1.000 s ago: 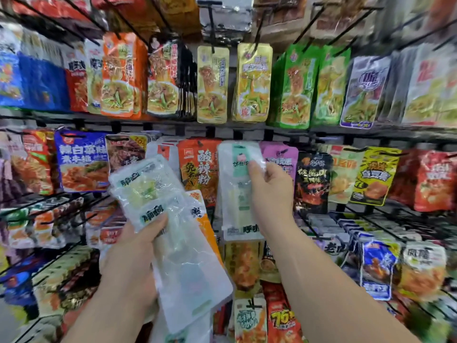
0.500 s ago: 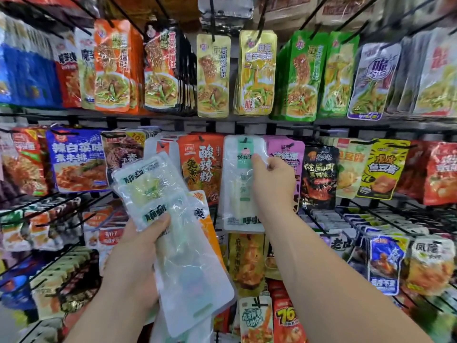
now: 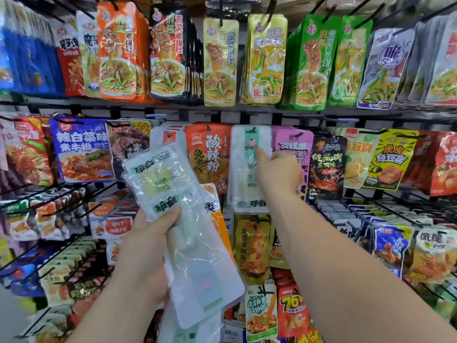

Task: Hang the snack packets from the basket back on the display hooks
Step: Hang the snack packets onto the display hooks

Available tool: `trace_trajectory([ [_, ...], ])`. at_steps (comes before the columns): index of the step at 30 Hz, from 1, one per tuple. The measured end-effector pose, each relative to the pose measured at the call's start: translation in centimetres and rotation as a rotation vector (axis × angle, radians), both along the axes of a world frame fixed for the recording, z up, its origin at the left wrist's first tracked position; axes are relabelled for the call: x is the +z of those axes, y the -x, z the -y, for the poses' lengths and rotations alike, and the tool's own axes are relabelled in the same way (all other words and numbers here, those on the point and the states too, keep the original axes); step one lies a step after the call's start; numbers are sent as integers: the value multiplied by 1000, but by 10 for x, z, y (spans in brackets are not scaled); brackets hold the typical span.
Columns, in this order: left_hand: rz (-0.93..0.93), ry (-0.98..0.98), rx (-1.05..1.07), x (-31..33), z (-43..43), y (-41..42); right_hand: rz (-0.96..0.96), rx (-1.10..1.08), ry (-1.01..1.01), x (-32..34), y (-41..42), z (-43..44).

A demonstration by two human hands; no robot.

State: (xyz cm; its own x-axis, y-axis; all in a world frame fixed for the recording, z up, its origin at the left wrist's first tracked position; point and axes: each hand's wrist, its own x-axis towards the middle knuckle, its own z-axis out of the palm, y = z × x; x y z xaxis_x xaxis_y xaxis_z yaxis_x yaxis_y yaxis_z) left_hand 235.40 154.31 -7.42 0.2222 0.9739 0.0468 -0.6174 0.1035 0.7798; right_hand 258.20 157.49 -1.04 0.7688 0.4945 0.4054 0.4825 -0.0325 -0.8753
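Right grip (image 3: 279, 169) is creeping higher now, pinching the white packet (image 3: 243, 169) at its mid-frame hook (image 3: 252, 131); left grip (image 3: 148, 233) is clutching spare packets (image 3: 173, 194), lower left.

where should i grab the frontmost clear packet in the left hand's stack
Probably pinch the lower right corner of the frontmost clear packet, from the right: the thumb of the left hand pins the stack near its top, while that long lower end juts free of the palm.

Green noodle packets (image 3: 311, 65); black rack rail (image 3: 358, 116)
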Motion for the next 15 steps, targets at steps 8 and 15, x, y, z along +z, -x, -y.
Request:
trace_trajectory([
  [8, -33, 13, 36, -12, 3, 7, 124, 88, -213, -47, 35, 72],
  [15, -5, 3, 65, -20, 13, 2, 52, 568, 230, -76, 99, 95],
])
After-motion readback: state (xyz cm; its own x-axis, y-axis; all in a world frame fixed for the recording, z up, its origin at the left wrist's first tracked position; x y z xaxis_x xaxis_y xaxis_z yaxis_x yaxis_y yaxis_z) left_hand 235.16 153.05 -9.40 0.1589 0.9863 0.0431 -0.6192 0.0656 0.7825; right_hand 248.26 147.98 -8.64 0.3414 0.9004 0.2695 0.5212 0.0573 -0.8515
